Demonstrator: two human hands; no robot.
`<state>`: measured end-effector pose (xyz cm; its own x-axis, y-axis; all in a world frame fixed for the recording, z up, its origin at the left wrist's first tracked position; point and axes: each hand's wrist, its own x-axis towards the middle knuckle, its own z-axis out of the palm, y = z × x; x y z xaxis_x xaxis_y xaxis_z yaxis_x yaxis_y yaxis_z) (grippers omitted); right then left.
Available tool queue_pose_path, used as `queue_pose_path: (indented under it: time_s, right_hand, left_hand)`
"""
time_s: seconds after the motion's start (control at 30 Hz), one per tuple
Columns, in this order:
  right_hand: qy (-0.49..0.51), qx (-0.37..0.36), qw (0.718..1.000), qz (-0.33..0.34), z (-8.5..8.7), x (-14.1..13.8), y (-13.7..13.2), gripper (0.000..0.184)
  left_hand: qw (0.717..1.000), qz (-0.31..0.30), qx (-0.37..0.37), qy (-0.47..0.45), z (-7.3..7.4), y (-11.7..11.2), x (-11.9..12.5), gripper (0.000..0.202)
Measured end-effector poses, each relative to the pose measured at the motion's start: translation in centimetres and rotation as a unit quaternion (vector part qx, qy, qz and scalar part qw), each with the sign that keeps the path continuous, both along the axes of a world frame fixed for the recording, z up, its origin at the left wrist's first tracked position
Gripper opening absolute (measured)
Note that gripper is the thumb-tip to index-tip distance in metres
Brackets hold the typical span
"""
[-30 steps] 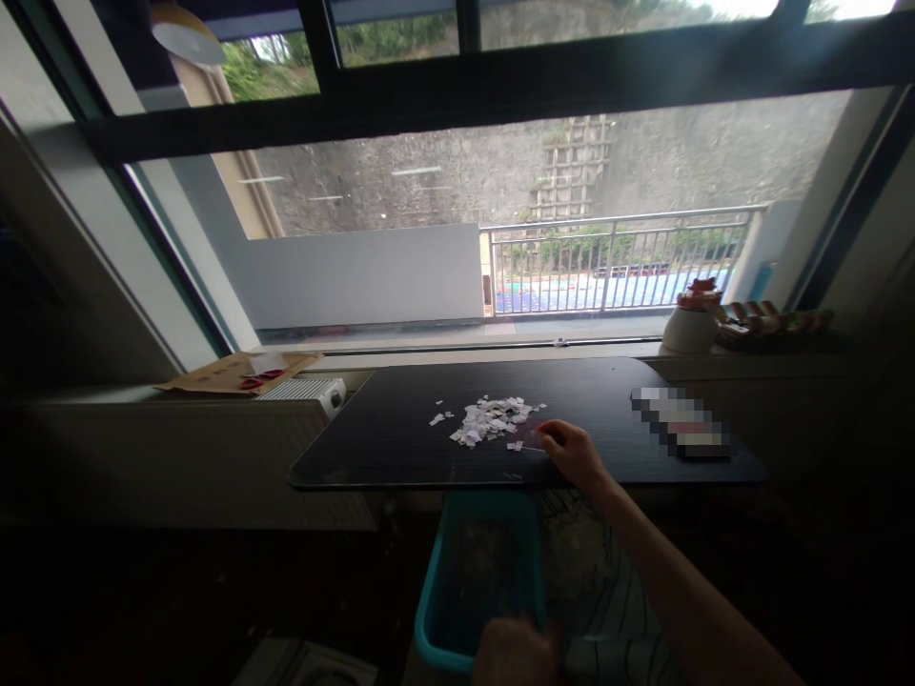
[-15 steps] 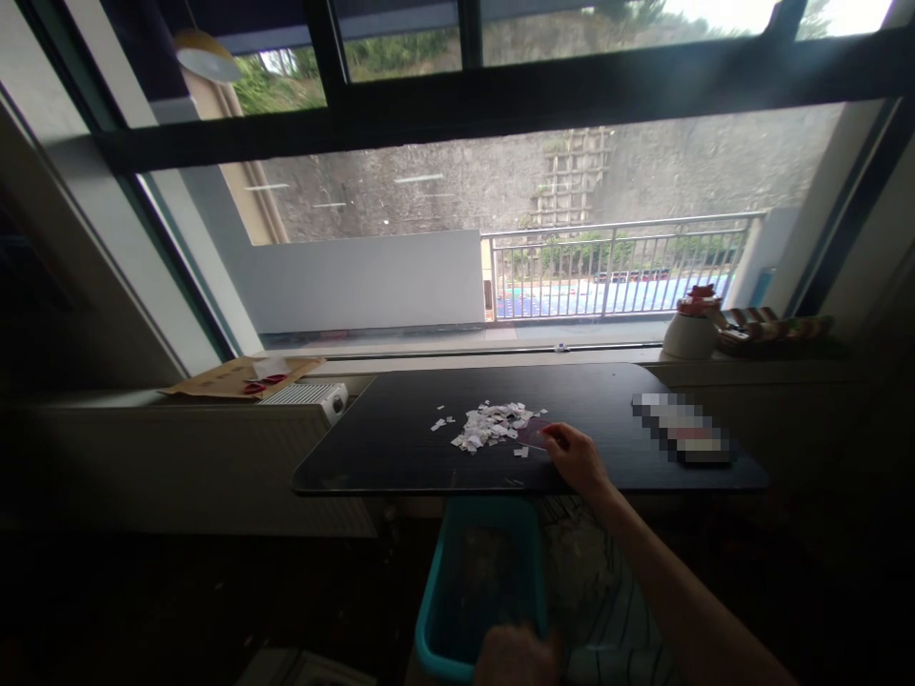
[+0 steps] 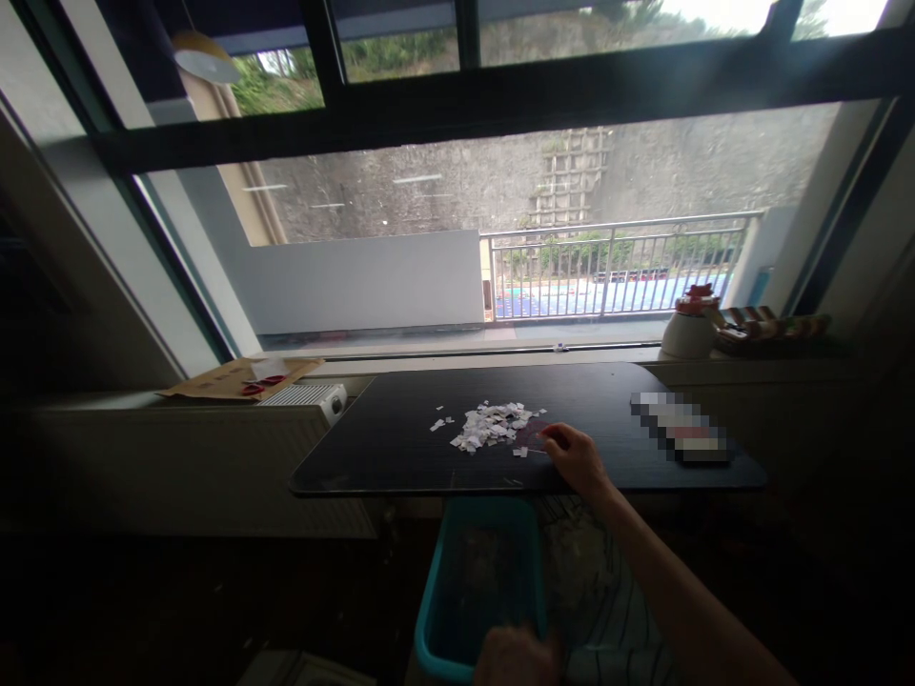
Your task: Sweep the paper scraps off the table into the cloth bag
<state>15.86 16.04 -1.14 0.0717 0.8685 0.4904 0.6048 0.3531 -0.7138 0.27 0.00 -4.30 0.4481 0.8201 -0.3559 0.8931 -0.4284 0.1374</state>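
On the dark table (image 3: 400,457), a loose heap of small white paper scraps (image 3: 490,427) lies near the middle. My right hand (image 3: 578,459) is at the heap's right edge with thumb and fingers pinched together. From the fingertips a thin, dark reddish, see-through sheet (image 3: 527,434) reaches toward the scraps; its kind is not clear. Low in view, my left hand (image 3: 516,657) is blurred and dim at the near end of a turquoise plastic basin (image 3: 427,610). Its fingers cannot be made out. The basin stands below the table's front edge.
A pixelated object (image 3: 682,429) lies on the table's right side. A white jug with a red top (image 3: 688,329) stands on the sill at right. Brown paper (image 3: 221,379) with red scissors (image 3: 263,384) rests at left, above a radiator (image 3: 315,457). A window spans the back.
The see-through sheet at my right fingertips has tilted slightly and shows less clearly. Both hands stay nearly in place, and the paper heap looks almost the same.
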Motion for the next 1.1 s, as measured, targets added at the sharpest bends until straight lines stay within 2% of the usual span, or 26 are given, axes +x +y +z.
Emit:
queue_pose_path:
  time_s: [0.13,0.33,0.43,0.53,0.67,0.9,0.97,1.1]
  right_hand:
    - [-0.004,0.012,1.0,0.021,-0.1,0.0,0.2,0.03]
    - [-0.029,0.022,0.996,0.077,-0.4,-0.2,0.3,0.029]
    - [-0.028,0.028,0.996,0.075,-0.6,-0.1,0.4,0.03]
    - [-0.03,0.033,0.997,0.066,-0.7,-0.1,0.4,0.03]
    - [-0.037,0.03,0.995,0.088,-0.5,-0.2,0.4,0.025]
    - [-0.022,0.03,0.999,0.01,-0.3,0.5,-0.7,0.029]
    - [-0.032,0.024,0.999,0.033,-0.3,0.7,-1.5,0.025]
    - [-0.035,0.012,0.992,0.119,-0.3,1.1,-2.7,0.025]
  left_hand:
    - [1.0,-0.001,0.004,0.004,0.1,-0.1,0.0,0.028]
    - [1.0,0.0,0.0,0.015,0.7,-0.2,0.2,0.029]
    - [1.0,0.003,-0.008,0.025,0.8,-0.2,0.2,0.028]
    - [1.0,0.005,-0.005,0.013,0.6,-0.2,0.1,0.027]
    - [1.0,0.007,-0.002,0.001,0.0,-0.2,0.0,0.027]
    - [1.0,0.018,0.004,-0.019,-1.5,0.1,-0.3,0.026]
    - [1.0,0.014,0.002,-0.024,-1.5,0.2,-0.3,0.026]
    - [1.0,0.009,-0.014,-0.019,-0.8,0.1,-0.2,0.029]
